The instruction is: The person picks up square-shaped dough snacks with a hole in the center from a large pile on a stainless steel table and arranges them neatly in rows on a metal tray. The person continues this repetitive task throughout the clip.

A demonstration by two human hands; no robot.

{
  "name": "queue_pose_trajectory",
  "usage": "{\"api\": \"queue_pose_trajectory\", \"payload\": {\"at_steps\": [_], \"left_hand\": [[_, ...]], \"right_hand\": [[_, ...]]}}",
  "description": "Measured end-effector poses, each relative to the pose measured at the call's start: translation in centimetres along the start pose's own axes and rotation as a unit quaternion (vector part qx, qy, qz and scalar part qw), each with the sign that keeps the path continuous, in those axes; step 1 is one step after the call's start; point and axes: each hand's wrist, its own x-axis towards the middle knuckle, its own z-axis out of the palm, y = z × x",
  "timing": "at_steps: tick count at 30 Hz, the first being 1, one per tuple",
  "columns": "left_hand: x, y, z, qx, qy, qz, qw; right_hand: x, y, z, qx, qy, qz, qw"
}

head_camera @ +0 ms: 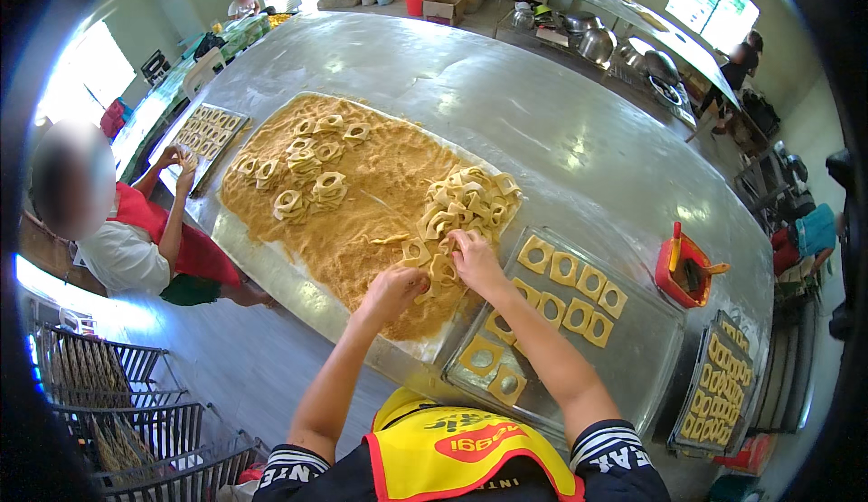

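My left hand [399, 290] is low over a bed of tan crumbs [380, 203], fingers curled beside a ring-shaped dough piece [444, 270]. Whether those fingers grip its edge is hidden. Just to the right, my right hand [476, 261] has its fingertips pinched on a dough piece [447, 244] at the near edge of a heap of dough rings [468, 200]. Another square dough ring [414, 252] lies on the crumbs between the hands and the heap. Under my right forearm is a metal tray [630, 373] with rows of flat, square dough pieces [564, 268], each with a round hole.
Small stacks of dough rings [329, 190] sit on the far crumbs. A co-worker in a red apron [169, 230] handles something beside a filled tray [207, 129]. On the steel table [380, 54] stand a red container [683, 271] with tools and another filled tray [719, 387].
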Motion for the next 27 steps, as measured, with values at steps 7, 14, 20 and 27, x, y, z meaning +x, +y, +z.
{"api": "queue_pose_trajectory", "payload": {"at_steps": [7, 14, 20, 27], "left_hand": [[-3.1, 0.4, -1.5, 0.037, 0.096, -0.032, 0.994], [-4.6, -1.8, -0.5, 0.136, 0.037, -0.051, 0.989], [-3.6, -1.1, -0.5, 0.139, 0.037, -0.022, 0.989], [-2.0, -1.2, 0.9, 0.144, 0.058, -0.025, 0.988]], "right_hand": [[-3.2, -1.8, 1.3, -0.028, -0.17, -0.168, 0.971], [-0.5, -2.4, 1.9, 0.142, -0.231, 0.0, 0.963], [0.5, -1.0, 1.0, -0.063, -0.115, -0.057, 0.99], [-3.1, -3.0, 3.3, -0.203, -0.109, -0.132, 0.964]]}}
